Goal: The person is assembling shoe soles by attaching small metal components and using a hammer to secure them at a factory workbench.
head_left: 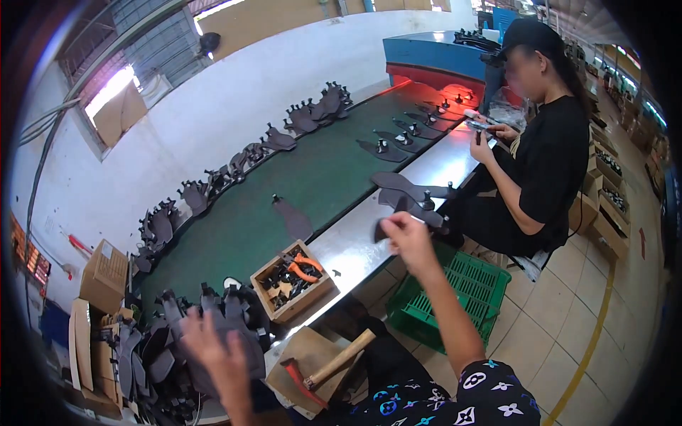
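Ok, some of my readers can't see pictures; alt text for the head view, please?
A person's right hand holds a dark piece near a green belt; the left hand is at a pile of dark sole-shaped pieces. Nearby are a hammer and a wooden box holding pliers; a coworker in black sits to the right.

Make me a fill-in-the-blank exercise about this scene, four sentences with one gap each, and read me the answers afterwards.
1. The person's ____ hand holds a dark piece.
2. The pliers in the wooden box have handles coloured ____.
3. The plastic crate is coloured ____.
4. The cap on the seated co-worker is coloured ____.

Missing words: right; orange; green; black.
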A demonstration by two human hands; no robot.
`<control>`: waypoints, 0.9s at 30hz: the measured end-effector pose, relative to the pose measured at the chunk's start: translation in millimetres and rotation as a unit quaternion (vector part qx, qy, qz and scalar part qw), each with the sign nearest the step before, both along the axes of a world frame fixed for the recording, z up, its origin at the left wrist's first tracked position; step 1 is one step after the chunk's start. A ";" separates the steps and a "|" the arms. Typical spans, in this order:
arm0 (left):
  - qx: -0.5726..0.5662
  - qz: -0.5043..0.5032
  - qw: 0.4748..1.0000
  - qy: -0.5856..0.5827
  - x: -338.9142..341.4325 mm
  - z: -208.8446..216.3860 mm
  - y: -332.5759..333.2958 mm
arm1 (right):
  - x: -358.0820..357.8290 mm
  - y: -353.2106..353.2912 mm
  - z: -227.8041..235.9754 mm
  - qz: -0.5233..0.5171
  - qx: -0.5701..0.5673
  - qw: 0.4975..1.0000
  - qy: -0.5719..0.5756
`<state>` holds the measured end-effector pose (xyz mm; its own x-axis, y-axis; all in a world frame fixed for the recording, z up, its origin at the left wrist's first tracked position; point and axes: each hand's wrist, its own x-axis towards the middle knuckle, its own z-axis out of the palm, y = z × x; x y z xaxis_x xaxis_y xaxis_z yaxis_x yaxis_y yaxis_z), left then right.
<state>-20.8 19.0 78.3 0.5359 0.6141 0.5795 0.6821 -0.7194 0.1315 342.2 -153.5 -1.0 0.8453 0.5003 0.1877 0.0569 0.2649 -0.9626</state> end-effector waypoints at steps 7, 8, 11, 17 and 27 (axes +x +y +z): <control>-0.063 -0.362 0.876 -0.312 18.9 -9.3 -52.1 | -194.3 17.8 92.4 0.605 0.208 0.768 0.024; 0.088 -0.285 0.905 -0.304 6.0 -1.0 -53.8 | -204.0 15.1 84.0 0.590 0.185 0.783 -0.070; 0.012 -0.245 0.900 -0.361 -47.0 2.8 -63.8 | -212.3 38.1 42.7 0.292 0.156 0.770 -0.545; -0.255 -0.088 0.858 -0.438 -64.7 -4.8 -101.7 | -166.0 -37.1 -81.5 0.298 -0.386 0.729 -0.480; -0.049 -0.048 0.997 -0.048 24.3 -74.0 -40.3 | -156.5 -151.0 -86.1 0.131 -0.327 0.925 -0.141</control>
